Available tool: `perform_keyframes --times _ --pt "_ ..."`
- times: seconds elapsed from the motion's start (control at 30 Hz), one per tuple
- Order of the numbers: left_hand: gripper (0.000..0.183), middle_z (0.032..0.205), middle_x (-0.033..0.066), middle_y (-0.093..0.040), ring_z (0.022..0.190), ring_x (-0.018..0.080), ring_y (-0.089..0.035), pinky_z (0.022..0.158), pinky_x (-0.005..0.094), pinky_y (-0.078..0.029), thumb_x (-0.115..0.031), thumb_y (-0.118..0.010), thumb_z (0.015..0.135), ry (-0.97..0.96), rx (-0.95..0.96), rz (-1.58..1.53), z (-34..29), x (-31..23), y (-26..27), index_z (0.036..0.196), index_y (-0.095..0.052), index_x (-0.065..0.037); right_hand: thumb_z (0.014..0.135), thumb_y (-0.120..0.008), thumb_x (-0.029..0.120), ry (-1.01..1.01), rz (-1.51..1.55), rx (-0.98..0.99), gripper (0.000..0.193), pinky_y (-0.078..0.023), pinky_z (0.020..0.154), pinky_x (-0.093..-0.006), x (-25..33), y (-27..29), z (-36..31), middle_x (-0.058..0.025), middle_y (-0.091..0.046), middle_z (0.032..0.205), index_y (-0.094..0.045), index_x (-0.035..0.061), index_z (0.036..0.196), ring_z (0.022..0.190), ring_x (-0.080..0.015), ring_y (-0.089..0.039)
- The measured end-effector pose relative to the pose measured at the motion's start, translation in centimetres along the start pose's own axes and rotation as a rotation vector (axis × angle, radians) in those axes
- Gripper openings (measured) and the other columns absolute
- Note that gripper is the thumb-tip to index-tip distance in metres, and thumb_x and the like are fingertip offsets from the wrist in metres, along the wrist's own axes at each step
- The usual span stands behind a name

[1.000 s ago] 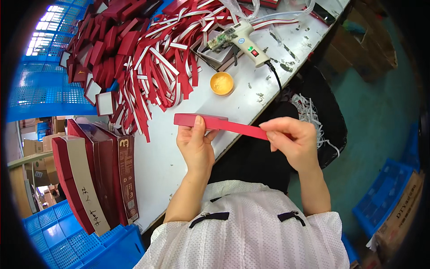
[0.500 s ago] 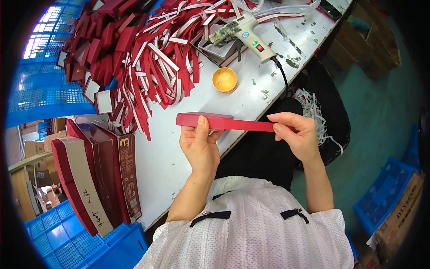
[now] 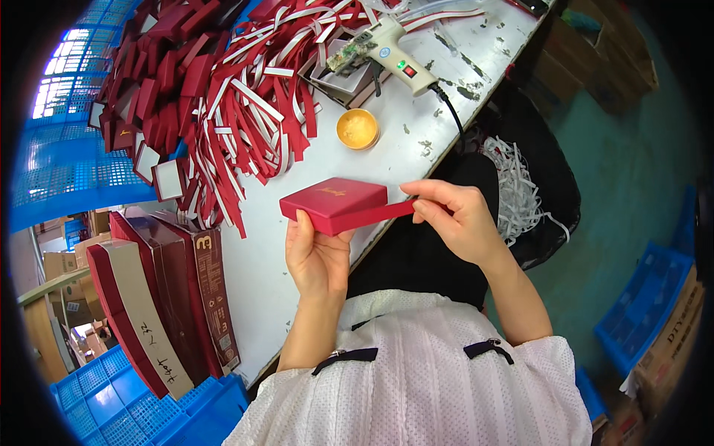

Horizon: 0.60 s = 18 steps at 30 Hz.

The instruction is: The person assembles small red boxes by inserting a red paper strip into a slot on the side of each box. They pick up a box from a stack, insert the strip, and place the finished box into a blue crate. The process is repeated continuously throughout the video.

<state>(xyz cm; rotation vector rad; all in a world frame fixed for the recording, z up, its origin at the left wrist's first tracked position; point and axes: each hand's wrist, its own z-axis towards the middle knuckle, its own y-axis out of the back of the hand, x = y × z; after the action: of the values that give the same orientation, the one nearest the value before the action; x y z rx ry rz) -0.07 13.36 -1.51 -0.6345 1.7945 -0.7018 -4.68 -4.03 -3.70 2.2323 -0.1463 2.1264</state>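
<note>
My left hand (image 3: 318, 256) grips a flat red box (image 3: 335, 199) from below, its thumb against the near side. Gold lettering shows on the box's upper face. Along the side facing me runs a red strip (image 3: 375, 215), whose loose end reaches out to the right. My right hand (image 3: 455, 215) pinches that end between thumb and fingers. Beyond the box, a small round yellow container (image 3: 358, 129) stands on the white table (image 3: 260, 282). A cream glue gun (image 3: 394, 58) lies farther back, its nozzle end over an open box (image 3: 349, 83).
Red-and-white strips (image 3: 260, 111) and a heap of small red boxes (image 3: 160, 74) cover the far left. Larger red boxes (image 3: 160, 297) stand by a blue crate (image 3: 126, 401). A black bag (image 3: 547, 171) holding white shreds (image 3: 513, 193) sits right of the table edge.
The box has been tilted so its upper face shows. My right hand has moved left, bringing the strip against the side of the box.
</note>
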Motion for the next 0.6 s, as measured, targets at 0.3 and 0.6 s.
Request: perform_keyframes --times 0.3,0.6 --pt "0.024 0.109 0.0176 -0.047 0.103 0.0306 -0.045 0.088 0.0482 -0.038 -0.013 -0.038 0.086 0.091 -0.094 -0.323 -0.8 -1.3 1.6 0.103 -0.042 0.002 0.075 -0.052 0.004 0.051 -0.067 -0.001 0.019 -0.045 0.057 -0.0248 0.7 -2.2 2.1 -0.0156 -0.058 0.070 -0.055 -0.0034 0.092 0.061 -0.0170 -0.058" --pt "0.027 0.111 0.0170 -0.045 0.104 0.0303 -0.045 0.089 0.0476 -0.037 -0.016 -0.038 0.086 0.115 -0.050 -0.403 -0.8 -1.7 2.5 0.105 -0.040 0.002 0.073 -0.054 0.002 0.085 -0.081 0.006 0.010 -0.042 0.050 -0.0248 0.4 -3.0 3.3 -0.0138 -0.058 0.064 -0.058 -0.0025 0.080 0.053 -0.0157 -0.056"
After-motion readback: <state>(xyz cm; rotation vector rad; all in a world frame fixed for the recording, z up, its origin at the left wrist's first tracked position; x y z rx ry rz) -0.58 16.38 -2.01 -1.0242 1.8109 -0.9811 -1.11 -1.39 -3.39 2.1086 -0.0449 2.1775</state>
